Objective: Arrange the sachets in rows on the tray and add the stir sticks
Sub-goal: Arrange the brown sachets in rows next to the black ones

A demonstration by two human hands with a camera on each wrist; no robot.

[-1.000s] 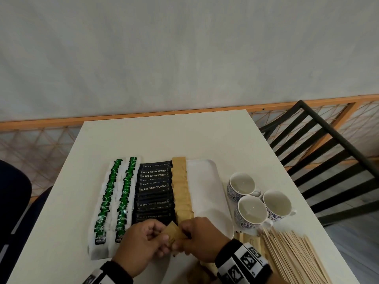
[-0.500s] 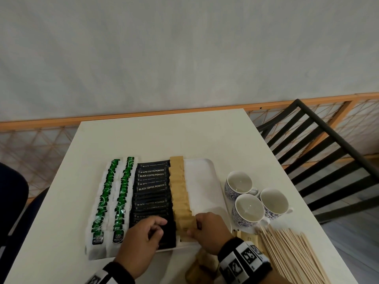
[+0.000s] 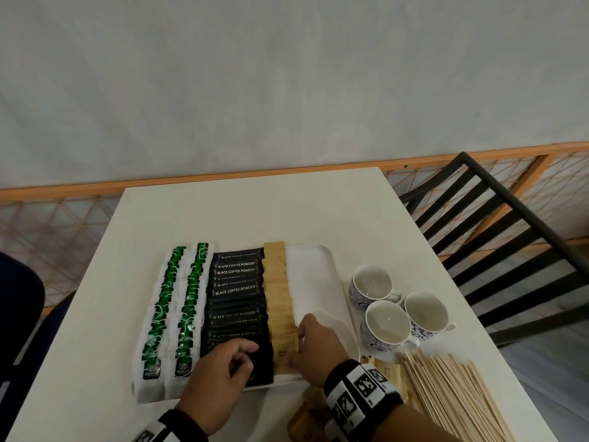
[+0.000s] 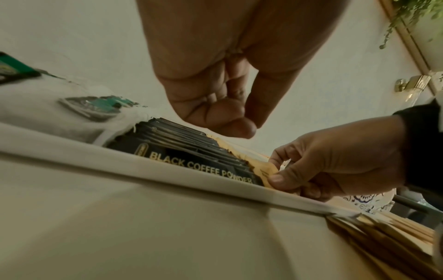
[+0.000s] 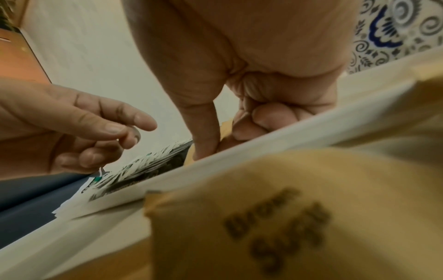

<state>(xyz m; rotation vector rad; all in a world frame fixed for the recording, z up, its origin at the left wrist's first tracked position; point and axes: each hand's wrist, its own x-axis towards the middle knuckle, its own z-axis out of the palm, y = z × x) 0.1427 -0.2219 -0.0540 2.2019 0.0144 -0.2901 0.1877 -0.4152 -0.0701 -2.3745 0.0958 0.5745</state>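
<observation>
A white tray (image 3: 318,266) holds two rows of green tea sachets (image 3: 172,301), a row of black coffee sachets (image 3: 236,291) and a row of brown sugar sachets (image 3: 277,282). My right hand (image 3: 298,344) is at the near end of the brown row and pinches the nearest brown sachet (image 4: 268,170) between thumb and forefinger as it lies on the tray. Over the near end of the black row hovers my left hand (image 3: 242,355), fingers loosely curled and holding nothing. The wooden stir sticks (image 3: 452,393) lie in a pile on the table at the right.
Three patterned cups (image 3: 387,327) stand just right of the tray. Loose brown sugar sachets (image 3: 389,374) lie on the table by my right wrist, one close up (image 5: 275,227). A black slatted chair (image 3: 510,234) stands beyond the table's right edge. The tray's right strip is bare.
A second ago both hands held a brown sachet above the tray's near edge. It now lies at the near end of the brown row; my left hand has let go.
</observation>
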